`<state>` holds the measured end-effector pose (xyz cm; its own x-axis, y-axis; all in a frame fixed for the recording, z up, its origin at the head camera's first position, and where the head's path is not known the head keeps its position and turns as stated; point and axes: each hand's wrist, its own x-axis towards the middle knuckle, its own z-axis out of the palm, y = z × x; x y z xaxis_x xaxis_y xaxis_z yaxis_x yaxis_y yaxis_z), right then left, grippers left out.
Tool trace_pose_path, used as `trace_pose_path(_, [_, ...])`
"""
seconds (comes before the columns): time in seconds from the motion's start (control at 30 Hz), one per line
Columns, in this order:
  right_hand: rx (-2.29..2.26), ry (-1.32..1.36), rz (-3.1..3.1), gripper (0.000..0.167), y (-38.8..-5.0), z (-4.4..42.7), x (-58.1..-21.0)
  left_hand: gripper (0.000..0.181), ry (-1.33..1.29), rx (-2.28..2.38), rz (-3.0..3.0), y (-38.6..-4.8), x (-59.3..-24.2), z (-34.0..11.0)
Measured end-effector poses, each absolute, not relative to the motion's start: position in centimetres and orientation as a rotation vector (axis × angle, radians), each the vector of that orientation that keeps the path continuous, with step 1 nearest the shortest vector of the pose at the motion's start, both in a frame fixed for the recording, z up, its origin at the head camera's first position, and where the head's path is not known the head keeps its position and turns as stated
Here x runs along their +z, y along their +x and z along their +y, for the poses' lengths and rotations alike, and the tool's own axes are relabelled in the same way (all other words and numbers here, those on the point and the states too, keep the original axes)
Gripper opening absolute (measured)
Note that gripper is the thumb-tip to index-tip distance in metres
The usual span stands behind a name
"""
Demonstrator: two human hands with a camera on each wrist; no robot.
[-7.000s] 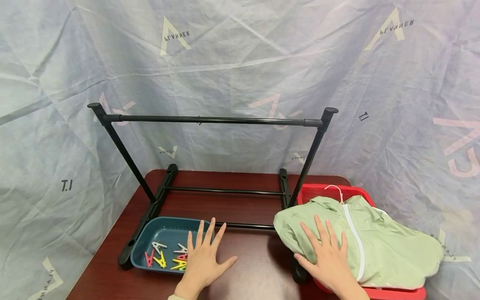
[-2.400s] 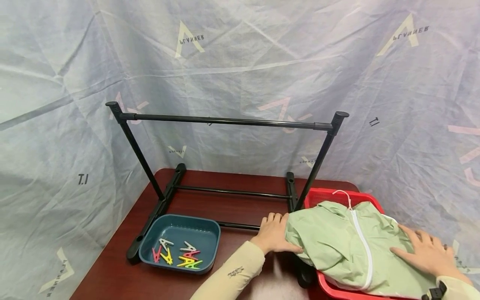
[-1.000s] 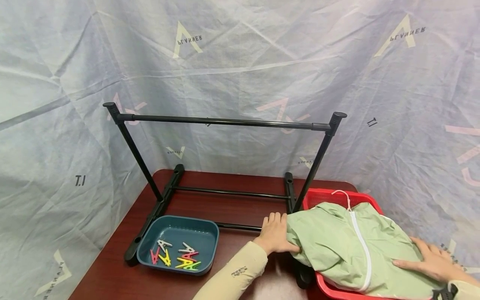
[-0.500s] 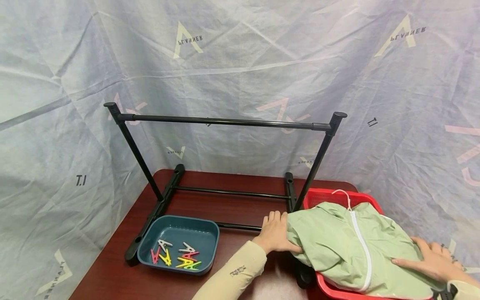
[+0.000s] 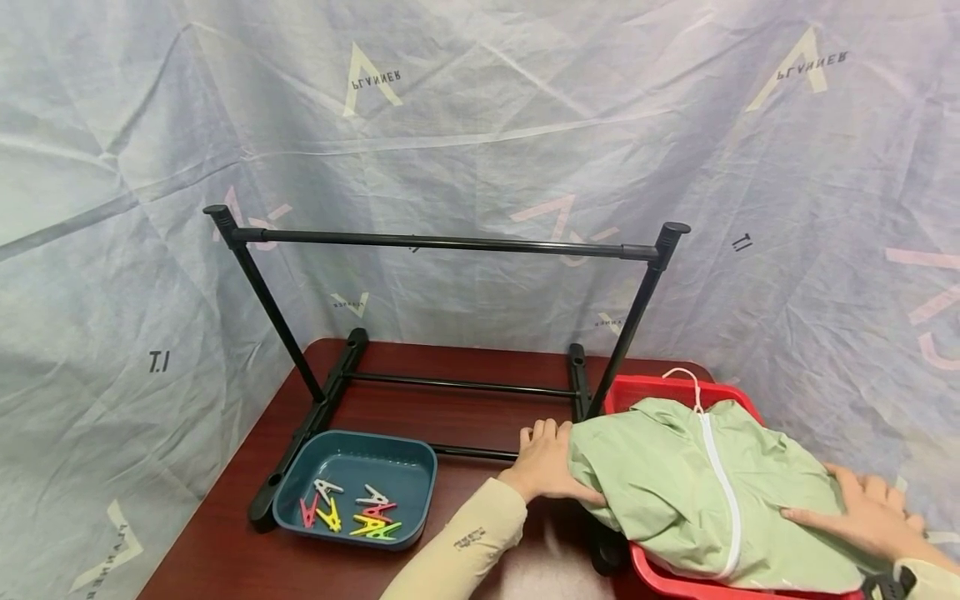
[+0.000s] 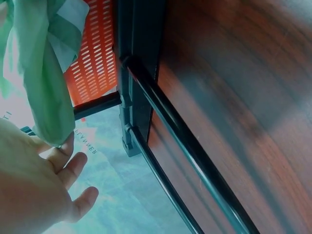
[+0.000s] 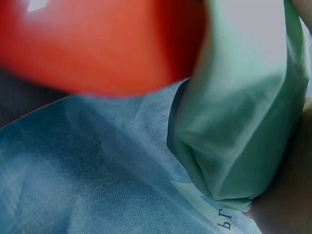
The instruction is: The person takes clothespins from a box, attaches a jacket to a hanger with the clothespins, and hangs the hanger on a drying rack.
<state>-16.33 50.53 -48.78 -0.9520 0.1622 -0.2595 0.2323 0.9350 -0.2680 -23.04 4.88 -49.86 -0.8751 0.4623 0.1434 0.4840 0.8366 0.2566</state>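
A light green jacket [image 5: 652,483] with a white zip lies across the red basket [image 5: 622,390], on a white hanger [image 5: 693,383] whose hook sticks out at the collar. My left hand [image 5: 551,465] grips the jacket's left side, thumb on top. In the left wrist view a green sleeve [image 6: 51,92] hangs against that hand's fingers, some of them partly hidden. My right hand [image 5: 862,512] grips the other side, thumb over the cloth and fingers along the outer edge. The right wrist view shows green cloth [image 7: 234,126] at that hand, its fingertips hidden.
A black garment rack [image 5: 442,242] stands on the dark red table [image 5: 457,417], its right foot close to the basket. At the left, a blue tray [image 5: 367,446] holds several coloured clothes pegs [image 5: 371,525]. Printed grey cloth [image 5: 465,108] hangs behind.
Seven seconds ago both hands were spread, the right over the jacket. They have since moved to the jacket's two sides. In the last half second the jacket and hanger hook have risen slightly.
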Motion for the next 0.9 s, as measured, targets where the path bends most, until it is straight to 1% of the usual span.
trace_pose_path(0.27, [-0.464, 0.291, 2.924, 0.121, -16.2, 50.4, -48.9, 0.11, -0.783, -0.529, -2.937, -23.1, -49.8, 4.5])
trace_pose_path(0.9, [-0.481, 0.334, 3.116, 0.121, -15.7, 49.1, -48.7, 0.111, -0.666, -0.46, -2.89, -22.7, -49.2, 4.5])
